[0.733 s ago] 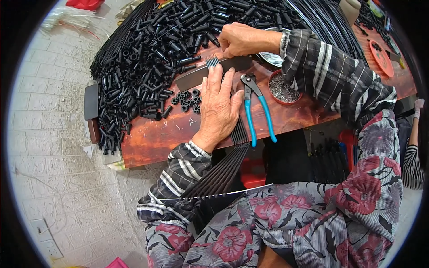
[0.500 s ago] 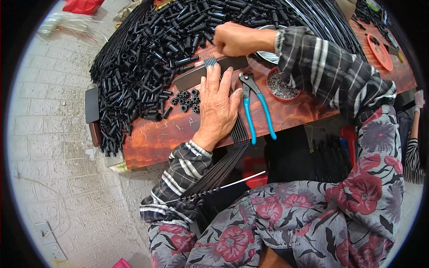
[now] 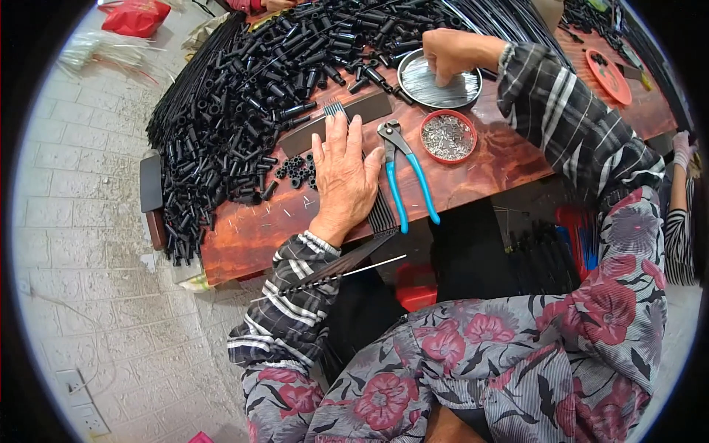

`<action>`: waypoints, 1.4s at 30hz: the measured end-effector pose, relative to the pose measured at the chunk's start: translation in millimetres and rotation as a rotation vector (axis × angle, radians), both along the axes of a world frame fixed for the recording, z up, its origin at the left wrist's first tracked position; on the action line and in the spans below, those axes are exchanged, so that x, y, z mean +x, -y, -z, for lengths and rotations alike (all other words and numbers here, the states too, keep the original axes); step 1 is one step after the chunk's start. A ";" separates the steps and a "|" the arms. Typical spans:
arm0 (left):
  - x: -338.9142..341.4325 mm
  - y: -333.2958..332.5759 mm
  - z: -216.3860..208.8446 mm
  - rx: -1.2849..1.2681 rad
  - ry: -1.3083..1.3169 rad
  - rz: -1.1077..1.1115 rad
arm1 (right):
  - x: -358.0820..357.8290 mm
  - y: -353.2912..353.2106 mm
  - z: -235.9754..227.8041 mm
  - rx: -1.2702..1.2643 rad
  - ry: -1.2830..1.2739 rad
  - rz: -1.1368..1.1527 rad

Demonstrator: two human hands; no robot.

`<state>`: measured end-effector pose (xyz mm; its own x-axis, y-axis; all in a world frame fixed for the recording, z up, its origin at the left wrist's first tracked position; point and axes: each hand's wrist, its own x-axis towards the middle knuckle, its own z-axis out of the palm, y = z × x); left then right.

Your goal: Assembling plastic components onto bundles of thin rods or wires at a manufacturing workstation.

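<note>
My left hand [image 3: 346, 177] lies flat, fingers stretched out, over a row of thin black rods [image 3: 381, 218]. The rods' tips, with fine wires sticking out, rest across a dark rectangular block [image 3: 373, 108]. Over a round metal dish [image 3: 401, 76] of thin silvery wires, my right hand [image 3: 452, 55] points downward with its fingers pinched together; what they hold, if anything, is too small to make out. Blue-handled pliers [image 3: 422, 183] lie beside my left hand. Close to its other side is a cluster of small black ring-shaped pieces [image 3: 295, 173].
A large heap of black tubular parts [image 3: 221, 133] covers the table's far left. A red dish [image 3: 475, 140] of small metal bits stands near the pliers. Long black rods [image 3: 509, 29] lie at the back. At right, another person's gloved hand [image 3: 681, 148] shows.
My right hand has moved right, from the rod tips to the metal dish. The red dish now shows fully. My left hand keeps its place on the rods.
</note>
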<state>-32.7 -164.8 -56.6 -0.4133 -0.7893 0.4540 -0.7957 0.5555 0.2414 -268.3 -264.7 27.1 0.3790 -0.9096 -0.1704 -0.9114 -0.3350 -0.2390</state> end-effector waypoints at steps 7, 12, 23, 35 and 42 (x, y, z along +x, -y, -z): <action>3.8 1.4 -0.6 -0.016 0.057 0.006 | -10.0 2.8 28.8 -0.349 0.183 -0.195; -3.1 0.0 -2.3 -0.010 0.055 -0.002 | -15.7 -7.4 22.9 -0.309 0.194 -0.192; 2.6 1.7 -2.9 -0.018 0.071 -0.033 | -9.1 0.0 22.7 -0.418 0.149 -0.217; 0.9 1.6 0.1 -0.018 0.072 -0.019 | 54.4 -10.3 17.5 -0.360 0.270 -0.452; 1.9 0.8 -1.4 -0.003 0.068 -0.011 | 62.1 0.8 41.8 -0.339 0.354 -0.415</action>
<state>-30.8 -165.7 -55.2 -0.4350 -0.7928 0.4269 -0.8163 0.5473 0.1847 -206.1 -265.6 -14.7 0.6915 -0.6570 0.3003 -0.5756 -0.7523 -0.3205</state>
